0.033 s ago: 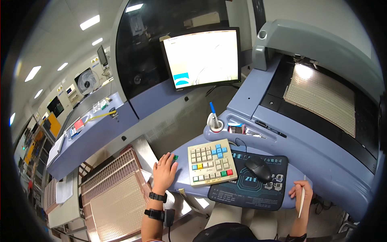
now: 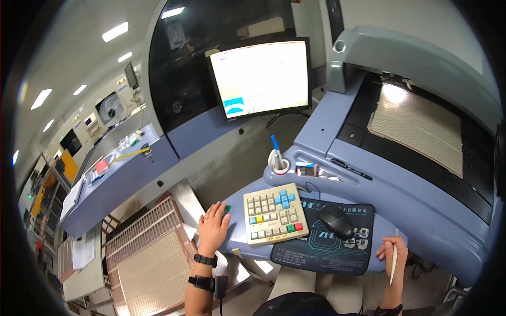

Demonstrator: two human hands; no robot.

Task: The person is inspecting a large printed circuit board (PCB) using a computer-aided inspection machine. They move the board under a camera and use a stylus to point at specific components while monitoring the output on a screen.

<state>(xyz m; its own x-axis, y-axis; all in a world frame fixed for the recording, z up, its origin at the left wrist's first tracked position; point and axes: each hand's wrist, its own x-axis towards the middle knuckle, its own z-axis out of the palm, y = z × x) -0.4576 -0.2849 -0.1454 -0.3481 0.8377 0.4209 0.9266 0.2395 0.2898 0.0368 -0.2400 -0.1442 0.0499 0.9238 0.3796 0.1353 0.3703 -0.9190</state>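
Observation:
My left hand [image 2: 213, 227] lies at the left edge of the blue console [image 2: 236, 226], fingers stretched out. Just beyond its fingertips is a small green piece [image 2: 227, 208]. At the console's right edge, my right hand [image 2: 394, 252] is closed around a slim white pen-like stick [image 2: 393, 266], which slants down past the palm. A beige keypad [image 2: 275, 215] with coloured keys sits between my hands. Right of it, a black mouse [image 2: 336, 221] rests on a printed dark mouse pad [image 2: 321, 252]; neither hand touches them.
A lit monitor [image 2: 260, 76] stands ahead. On the right, a perforated panel [image 2: 419, 129] lies on the machine bed under a grey gantry [image 2: 416, 50]. A pen cup [image 2: 279, 165] stands behind the keypad. Copper-edged panels [image 2: 153, 268] lie on a lower surface at left.
The whole view has shifted very slightly. Both hands keep their places, and the white stick stays in my right hand.

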